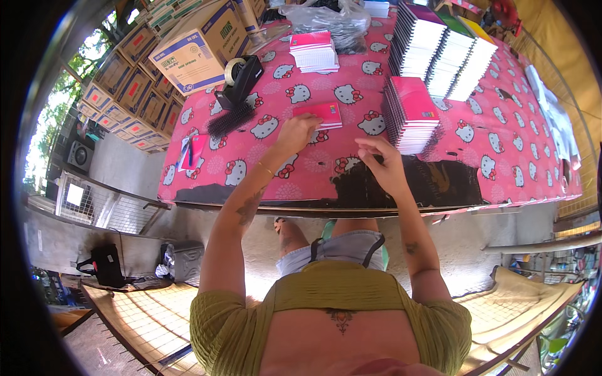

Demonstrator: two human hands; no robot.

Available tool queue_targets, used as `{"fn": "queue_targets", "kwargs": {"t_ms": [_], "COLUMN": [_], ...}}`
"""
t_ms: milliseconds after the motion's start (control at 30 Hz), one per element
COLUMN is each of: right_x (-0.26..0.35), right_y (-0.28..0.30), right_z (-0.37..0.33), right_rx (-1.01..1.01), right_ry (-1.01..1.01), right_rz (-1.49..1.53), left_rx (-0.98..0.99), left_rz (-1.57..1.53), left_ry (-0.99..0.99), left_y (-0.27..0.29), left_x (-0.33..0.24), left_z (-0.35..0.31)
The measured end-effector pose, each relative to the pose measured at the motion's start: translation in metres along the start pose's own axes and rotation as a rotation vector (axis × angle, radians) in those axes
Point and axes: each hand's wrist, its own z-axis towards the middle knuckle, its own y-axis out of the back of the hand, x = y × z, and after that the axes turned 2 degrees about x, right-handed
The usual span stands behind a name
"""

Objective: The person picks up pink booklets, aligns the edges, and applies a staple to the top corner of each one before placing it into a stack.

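A small stack of thin pink-covered notebooks or loose pages (326, 114) lies on the table in front of me. My left hand (298, 133) has its fingers curled at the stack's near left edge and seems to grip it. To the right, my right hand (384, 164) hovers above the table edge, fingers loosely bent and apart, holding nothing visible. Just beyond that hand stands a tall pile of pink spiral notebooks (414, 116) with black coils on the left side. Farther back is another pink-topped pile of pages (313, 53), with no coil visible.
A black tape dispenser (241, 83) and a bunch of black coils (231, 123) sit left of centre. Taller spiral notebook piles (433, 53) stand back right. A plastic bag (332, 22) and cardboard boxes (200, 47) are behind. The pink cloth (263, 166) is torn near the front edge.
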Motion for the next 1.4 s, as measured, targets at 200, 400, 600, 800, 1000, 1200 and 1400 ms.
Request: {"fn": "queue_targets", "kwargs": {"t_ms": [200,400,600,800,1000,1200,1400], "right_x": [-0.025,-0.038,-0.031,-0.032,-0.033,-0.024,-0.028], "right_y": [-0.017,-0.013,-0.025,-0.025,-0.024,-0.029,-0.030], "right_z": [0.009,-0.001,-0.035,-0.031,-0.028,-0.031,-0.033], "right_rx": [-0.032,-0.139,-0.152,-0.131,0.017,0.095,0.095], "right_ry": [-0.108,0.014,-0.113,-0.245,-0.158,-0.217,-0.176], "right_rz": [0.004,0.169,0.086,0.380,0.271,0.266,0.187], "left_rx": [-0.116,-0.019,-0.212,-0.098,-0.201,-0.276,-0.452], "left_rz": [0.108,0.003,0.387,0.624,0.582,0.617,0.320], "left_ry": [0.081,-0.195,0.362,0.390,0.292,0.322,0.188], "left_y": [0.007,0.034,0.072,0.051,0.040,0.050,0.071], "left_x": [-0.019,-0.098,0.087,0.134,0.120,0.105,0.018], "left_z": [0.001,-0.006,-0.071,-0.083,-0.096,-0.096,-0.067]}}
